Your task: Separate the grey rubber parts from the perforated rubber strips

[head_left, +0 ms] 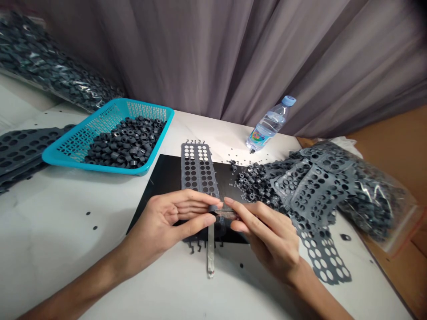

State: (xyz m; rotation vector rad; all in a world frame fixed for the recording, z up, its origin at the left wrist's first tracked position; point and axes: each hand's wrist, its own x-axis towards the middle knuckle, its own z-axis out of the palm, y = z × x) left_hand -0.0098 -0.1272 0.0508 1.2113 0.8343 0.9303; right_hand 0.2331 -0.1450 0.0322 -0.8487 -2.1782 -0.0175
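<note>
Near the middle, my left hand (176, 216) pinches a small dark rubber piece (212, 208) between its thumb and fingertips. Facing it from the right, my right hand (267, 226) grips a thin metal tool (227, 210), whose tip meets the piece. Under both hands lies a perforated grey rubber sheet (196, 173) on a black board (160, 178). A flat metal strip (210, 258) sticks out below my hands over the white table.
A blue basket (146, 170) of dark rings stands at the left, near a filled plastic bag (50, 66) and stacked sheets (26, 144). A water bottle (268, 126) leans at the back. Loose rings (256, 182), punched sheets (310, 186) and another bag (373, 200) cover the right.
</note>
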